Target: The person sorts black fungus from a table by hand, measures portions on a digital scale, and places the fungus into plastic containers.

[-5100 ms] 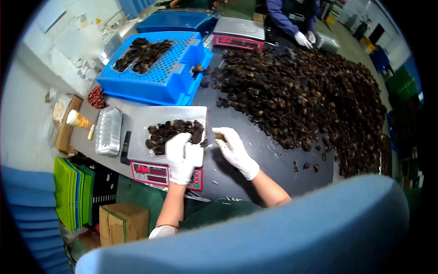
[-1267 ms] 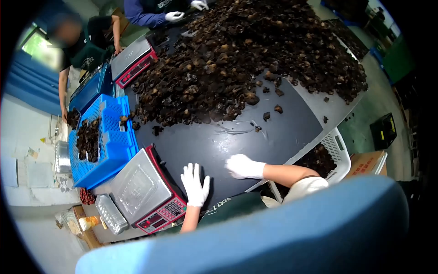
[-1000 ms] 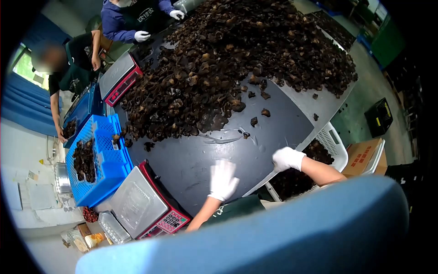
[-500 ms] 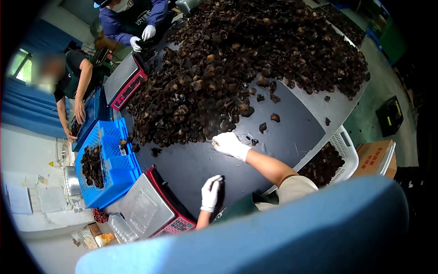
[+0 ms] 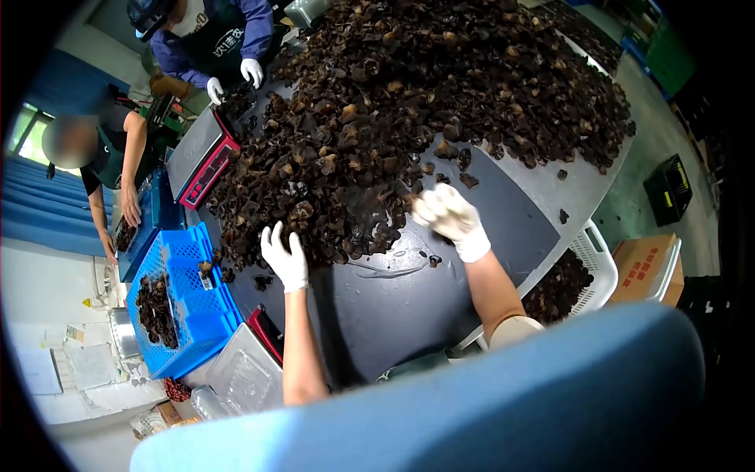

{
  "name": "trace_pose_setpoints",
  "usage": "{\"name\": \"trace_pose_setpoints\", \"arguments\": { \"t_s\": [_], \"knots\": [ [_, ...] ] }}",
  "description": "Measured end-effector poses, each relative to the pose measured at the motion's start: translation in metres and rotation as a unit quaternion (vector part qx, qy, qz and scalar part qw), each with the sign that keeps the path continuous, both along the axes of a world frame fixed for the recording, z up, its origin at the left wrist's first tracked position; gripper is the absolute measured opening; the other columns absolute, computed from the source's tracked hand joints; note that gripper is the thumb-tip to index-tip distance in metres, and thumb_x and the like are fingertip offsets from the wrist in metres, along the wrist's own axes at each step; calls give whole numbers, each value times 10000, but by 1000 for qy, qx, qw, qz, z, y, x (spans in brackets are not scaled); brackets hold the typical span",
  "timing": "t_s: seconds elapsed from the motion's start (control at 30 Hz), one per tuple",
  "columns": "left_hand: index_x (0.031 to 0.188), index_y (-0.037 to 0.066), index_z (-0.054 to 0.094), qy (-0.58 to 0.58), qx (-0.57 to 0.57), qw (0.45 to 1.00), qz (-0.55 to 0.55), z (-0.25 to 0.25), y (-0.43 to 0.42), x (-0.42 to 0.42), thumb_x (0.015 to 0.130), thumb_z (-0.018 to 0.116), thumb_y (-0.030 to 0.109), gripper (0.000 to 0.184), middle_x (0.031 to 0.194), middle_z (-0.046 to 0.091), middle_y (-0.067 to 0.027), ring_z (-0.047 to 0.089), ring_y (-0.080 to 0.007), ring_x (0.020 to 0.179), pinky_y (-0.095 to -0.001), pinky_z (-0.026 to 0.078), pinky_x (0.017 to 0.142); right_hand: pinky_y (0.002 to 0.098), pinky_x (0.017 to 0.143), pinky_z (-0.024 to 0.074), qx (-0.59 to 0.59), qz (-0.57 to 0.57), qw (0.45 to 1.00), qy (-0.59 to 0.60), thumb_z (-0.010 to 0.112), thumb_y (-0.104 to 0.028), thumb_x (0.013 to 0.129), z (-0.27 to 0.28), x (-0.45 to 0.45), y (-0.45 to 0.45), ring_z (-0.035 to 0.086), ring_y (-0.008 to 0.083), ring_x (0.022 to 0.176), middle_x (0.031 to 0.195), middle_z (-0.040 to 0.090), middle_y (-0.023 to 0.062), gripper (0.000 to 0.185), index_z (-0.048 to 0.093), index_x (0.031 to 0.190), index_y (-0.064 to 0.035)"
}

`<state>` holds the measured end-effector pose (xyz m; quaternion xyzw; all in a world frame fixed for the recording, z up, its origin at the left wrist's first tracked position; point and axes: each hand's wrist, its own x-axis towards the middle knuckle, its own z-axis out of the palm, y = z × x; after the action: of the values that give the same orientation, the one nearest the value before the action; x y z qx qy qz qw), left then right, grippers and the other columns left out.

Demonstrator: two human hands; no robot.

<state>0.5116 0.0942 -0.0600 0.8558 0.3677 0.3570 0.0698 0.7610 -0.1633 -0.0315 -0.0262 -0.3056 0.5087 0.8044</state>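
A large heap of dark brown, curled wood ear mushrooms [image 5: 338, 157] covers much of the grey table [image 5: 377, 315]. My left hand [image 5: 285, 258], in a white glove, is at the near left edge of the heap with its fingers spread and nothing visible in them. My right hand [image 5: 450, 216], gloved too, hovers at the heap's near right edge. Its fingers are curled together, and what they hold, if anything, is hidden. A few loose pieces [image 5: 435, 260] lie on the table near it.
To the left stand a blue crate [image 5: 193, 315] with mushrooms, a near scale [image 5: 244, 370] and a far red scale [image 5: 206, 173]. A white basket [image 5: 602, 271] and a carton [image 5: 641, 267] are at right. Two people work at the far left. A blue surface [image 5: 440, 393] blocks the bottom.
My left hand has moved forward from beside the near scale to the heap, its fingers spreading. My right hand has shifted right and a little up. The view has tilted slightly.
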Motion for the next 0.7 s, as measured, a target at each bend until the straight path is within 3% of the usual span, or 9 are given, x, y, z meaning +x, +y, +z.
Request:
{"name": "trace_pose_setpoints", "arguments": {
  "t_s": [0.07,0.13,0.2,0.37,0.43,0.53,0.6,0.67,0.7],
  "knots": [
    [1318,104,554,62,57,996,-6,-3,5,16,833,707,279,538,1427,404,-277,407,-434,1295,-491,330,1088,366,866,464,-346,-193,860,-320,677,-237,877,21,-2,33,590,238,953,977,663,62,257,663,1062,-60],
    [1324,118,542,83,8,993,-87,-16,-3,17,786,732,302,599,1437,397,-260,391,-440,1296,-509,330,1079,386,871,468,-358,-453,491,-653,668,-235,840,-21,-8,69,595,265,946,987,656,86,326,667,1117,-64],
    [1261,123,564,220,6,974,-47,-13,-39,10,779,714,263,524,1392,448,-192,416,-419,1250,-518,358,1036,416,869,468,-352,-466,377,-719,660,-234,805,-65,-18,89,591,297,954,1016,647,113,359,669,1126,-75],
    [1195,180,578,180,-73,973,-126,-57,-111,-50,775,656,247,433,1342,488,-106,436,-385,1214,-580,303,1043,413,835,498,-381,-452,544,-595,645,-181,835,-37,-7,56,632,322,891,916,683,126,334,666,1148,-69],
    [1183,161,581,202,-88,965,-140,-47,-140,-72,760,673,199,434,1329,504,-116,444,-377,1214,-546,312,1042,352,978,464,-457,-319,723,-408,632,-208,891,-1,-6,17,653,213,1024,1118,697,127,353,648,1203,-43],
    [1302,169,549,198,-124,964,-127,-24,-172,-92,748,716,241,583,1385,464,-149,437,-362,1266,-624,226,1086,406,922,452,-138,-137,972,-128,524,-365,950,-10,15,-39,631,268,907,1006,693,175,484,638,1169,52],
    [1332,115,527,173,-126,968,-129,-18,-173,-101,727,746,219,652,1380,450,-180,456,-350,1238,-584,300,1072,402,784,440,160,29,987,8,453,-544,958,-14,19,-55,588,240,741,890,689,153,638,654,1121,40],
    [1312,84,541,57,-156,980,-113,-34,-162,-107,733,732,222,625,1316,504,-181,482,-367,1194,-552,310,1065,380,710,401,88,-35,994,47,521,-535,937,-13,22,-55,533,186,689,874,679,124,582,663,1092,8],
    [1303,51,541,11,-165,983,-84,-34,-157,-104,740,722,143,599,1262,529,-184,501,-363,1147,-463,406,993,390,758,432,-121,-178,975,-49,592,-466,915,-20,25,-48,558,196,785,972,676,100,464,672,1096,-47]
  ]
}}
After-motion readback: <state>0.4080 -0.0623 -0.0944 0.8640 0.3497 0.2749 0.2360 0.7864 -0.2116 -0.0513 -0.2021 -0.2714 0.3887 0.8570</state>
